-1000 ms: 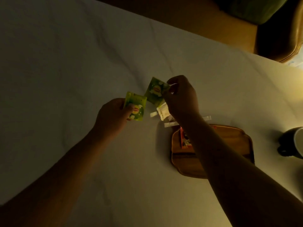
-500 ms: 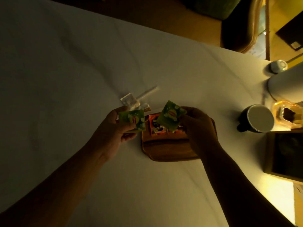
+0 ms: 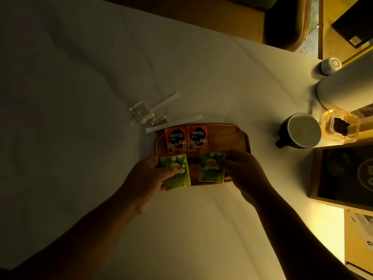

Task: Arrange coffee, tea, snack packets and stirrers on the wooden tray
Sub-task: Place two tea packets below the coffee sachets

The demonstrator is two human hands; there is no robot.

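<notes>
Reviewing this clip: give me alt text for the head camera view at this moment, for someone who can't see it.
Two bare hands each hold a green tea packet over the near edge of a wooden tray: left hand with one tea packet, right hand with the other. Two orange coffee sachets lie side by side on the tray; snack packets and wrapped stirrers lie beyond it on the white table.

Dark mug (image 3: 300,130) stood on white cloth (image 3: 80,77); beside mug, glass ashtray (image 3: 341,128); behind, white cylinder (image 3: 347,91).

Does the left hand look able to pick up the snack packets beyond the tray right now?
Probably not yet: the left hand is pinching a green tea packet. The snack packets lie unobstructed past the wooden tray.
</notes>
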